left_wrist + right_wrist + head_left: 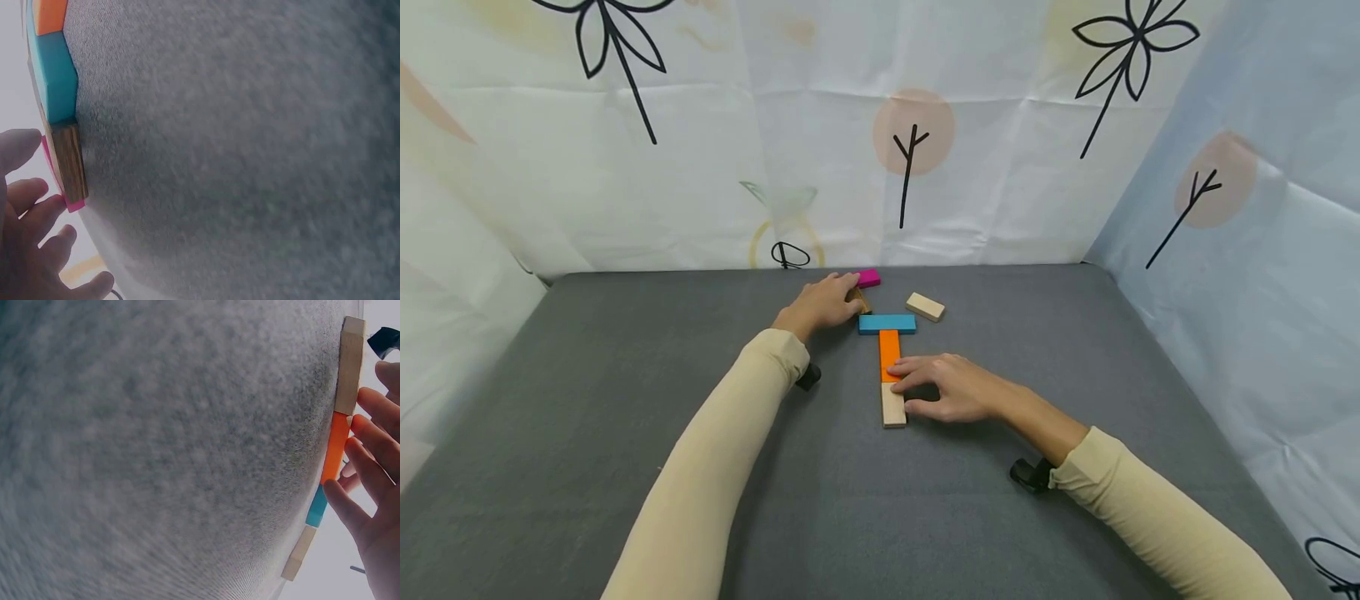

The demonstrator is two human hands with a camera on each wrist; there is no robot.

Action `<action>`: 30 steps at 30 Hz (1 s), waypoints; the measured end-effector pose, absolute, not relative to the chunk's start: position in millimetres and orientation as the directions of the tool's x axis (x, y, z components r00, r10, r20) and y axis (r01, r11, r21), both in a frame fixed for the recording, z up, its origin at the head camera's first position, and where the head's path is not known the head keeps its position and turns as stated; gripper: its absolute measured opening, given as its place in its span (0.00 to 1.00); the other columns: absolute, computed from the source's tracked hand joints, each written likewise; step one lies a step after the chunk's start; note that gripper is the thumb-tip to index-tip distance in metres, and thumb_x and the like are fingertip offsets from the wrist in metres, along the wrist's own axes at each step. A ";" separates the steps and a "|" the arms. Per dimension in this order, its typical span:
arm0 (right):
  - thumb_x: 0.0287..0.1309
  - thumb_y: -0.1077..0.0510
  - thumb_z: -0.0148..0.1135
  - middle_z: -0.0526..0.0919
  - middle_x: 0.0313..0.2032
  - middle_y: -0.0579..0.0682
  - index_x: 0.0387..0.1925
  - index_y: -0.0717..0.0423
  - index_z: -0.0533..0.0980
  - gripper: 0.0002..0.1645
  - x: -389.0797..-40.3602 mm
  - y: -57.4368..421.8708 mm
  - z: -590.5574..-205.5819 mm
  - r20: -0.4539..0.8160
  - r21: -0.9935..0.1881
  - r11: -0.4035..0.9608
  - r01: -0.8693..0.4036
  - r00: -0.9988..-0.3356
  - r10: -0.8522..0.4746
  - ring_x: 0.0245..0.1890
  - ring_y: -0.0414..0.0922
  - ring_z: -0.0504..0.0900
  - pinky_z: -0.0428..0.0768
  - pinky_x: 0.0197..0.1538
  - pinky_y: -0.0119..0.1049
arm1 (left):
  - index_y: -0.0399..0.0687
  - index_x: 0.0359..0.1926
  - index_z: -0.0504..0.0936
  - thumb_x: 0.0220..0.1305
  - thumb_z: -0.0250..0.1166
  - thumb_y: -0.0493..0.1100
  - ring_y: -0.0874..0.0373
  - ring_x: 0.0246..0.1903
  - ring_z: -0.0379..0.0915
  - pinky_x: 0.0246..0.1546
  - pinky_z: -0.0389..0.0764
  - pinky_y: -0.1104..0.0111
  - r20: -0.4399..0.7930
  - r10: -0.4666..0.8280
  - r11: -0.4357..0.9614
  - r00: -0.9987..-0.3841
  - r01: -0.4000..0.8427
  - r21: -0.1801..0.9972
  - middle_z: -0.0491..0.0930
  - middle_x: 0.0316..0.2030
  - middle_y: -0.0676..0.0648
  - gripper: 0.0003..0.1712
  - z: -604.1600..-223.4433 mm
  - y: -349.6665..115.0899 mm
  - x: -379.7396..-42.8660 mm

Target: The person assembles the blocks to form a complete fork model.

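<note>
In the head view my left hand [823,304] reaches across a brown wooden block [861,301], beside a magenta block [868,278]. The left wrist view shows its thumb and fingers apart, close along the brown block [69,161]; one fingertip meets the edge of the magenta block [76,205]. My right hand [955,388] rests its extended fingers at an orange block [889,346] and a pale wooden block [892,407], its thumb by the pale one's side. These two lie end to end. Across the orange block's far end lies a blue block [887,324].
Another pale wooden block [925,307] lies at an angle to the right of the blue one. All rest on a grey cloth-covered table [625,467]. Printed white fabric [1000,200] hangs behind the table and along its sides.
</note>
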State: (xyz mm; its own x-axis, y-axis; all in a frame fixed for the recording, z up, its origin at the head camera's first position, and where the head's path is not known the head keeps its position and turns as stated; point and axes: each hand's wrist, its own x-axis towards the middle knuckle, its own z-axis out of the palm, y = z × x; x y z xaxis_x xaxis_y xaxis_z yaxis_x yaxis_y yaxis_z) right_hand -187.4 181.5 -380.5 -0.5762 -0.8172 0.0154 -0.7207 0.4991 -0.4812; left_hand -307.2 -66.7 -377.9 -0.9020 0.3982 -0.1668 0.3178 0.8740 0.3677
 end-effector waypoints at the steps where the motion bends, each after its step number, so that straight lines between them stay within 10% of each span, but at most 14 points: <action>1: 0.67 0.52 0.62 0.74 0.66 0.52 0.58 0.54 0.81 0.21 -187.4 181.6 -380.7 0.015 -0.482 0.498 -0.720 -0.576 -0.817 0.68 0.49 0.70 0.69 0.66 0.54 | 0.47 0.79 0.52 0.76 0.50 0.52 0.45 0.76 0.44 0.71 0.48 0.41 -0.167 0.399 0.874 -0.902 0.319 0.367 0.56 0.75 0.43 0.36 -378.4 -65.4 -307.9; 30: 0.67 0.51 0.61 0.74 0.66 0.51 0.58 0.52 0.81 0.20 -189.2 182.2 -382.1 0.008 -0.479 0.512 -0.713 -0.587 -0.809 0.68 0.48 0.70 0.68 0.67 0.55 | 0.53 0.79 0.55 0.78 0.46 0.56 0.46 0.77 0.37 0.70 0.41 0.36 -0.223 0.440 0.883 -0.870 0.375 0.282 0.49 0.78 0.44 0.34 -377.7 -34.2 -309.3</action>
State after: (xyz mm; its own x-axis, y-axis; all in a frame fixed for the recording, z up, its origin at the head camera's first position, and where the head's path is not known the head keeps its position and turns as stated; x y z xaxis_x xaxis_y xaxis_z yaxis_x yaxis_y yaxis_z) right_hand -189.2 182.2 -382.1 -0.5874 -0.8093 0.0082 -0.7127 0.5124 -0.4790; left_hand -309.3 -34.2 -377.7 -0.8697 0.4405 -0.2227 0.3750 0.8831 0.2822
